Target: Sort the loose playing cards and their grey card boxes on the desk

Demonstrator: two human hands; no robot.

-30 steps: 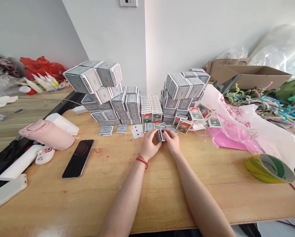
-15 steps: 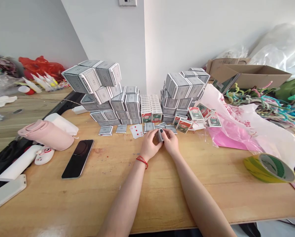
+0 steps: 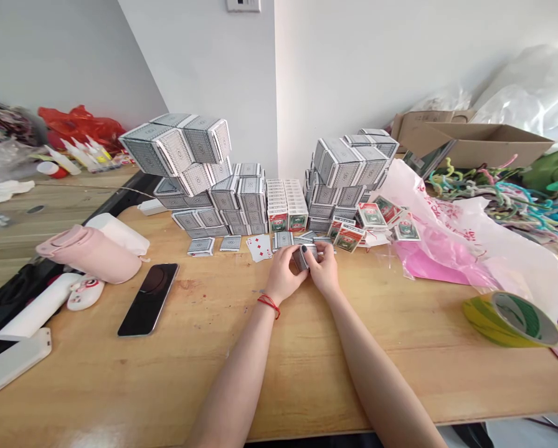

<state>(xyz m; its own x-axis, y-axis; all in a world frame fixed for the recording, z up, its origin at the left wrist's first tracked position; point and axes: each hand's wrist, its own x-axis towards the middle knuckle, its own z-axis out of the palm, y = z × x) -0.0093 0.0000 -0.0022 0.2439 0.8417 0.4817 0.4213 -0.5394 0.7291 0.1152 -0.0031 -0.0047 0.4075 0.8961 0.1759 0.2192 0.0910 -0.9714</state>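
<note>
My left hand (image 3: 284, 272) and my right hand (image 3: 324, 269) meet over the wooden table (image 3: 279, 367), both closed round a small deck of playing cards (image 3: 303, 257) held between them. A red string circles my left wrist. Loose cards, one face-up with red pips (image 3: 259, 247), lie just beyond my hands. Behind them stand tall stacks of grey-backed card decks on the left (image 3: 190, 168) and on the right (image 3: 347, 168), with red-and-green card boxes (image 3: 286, 208) in between.
A black phone (image 3: 148, 298), a pink bottle (image 3: 89, 254) and white items lie at left. A pink plastic bag (image 3: 447, 242), a yellow-green tape roll (image 3: 510, 318), a cardboard box (image 3: 475, 143) and coloured cords sit at right.
My hands have stayed in place, only shifting their fingers a little on the deck, which now lies flatter between them.
</note>
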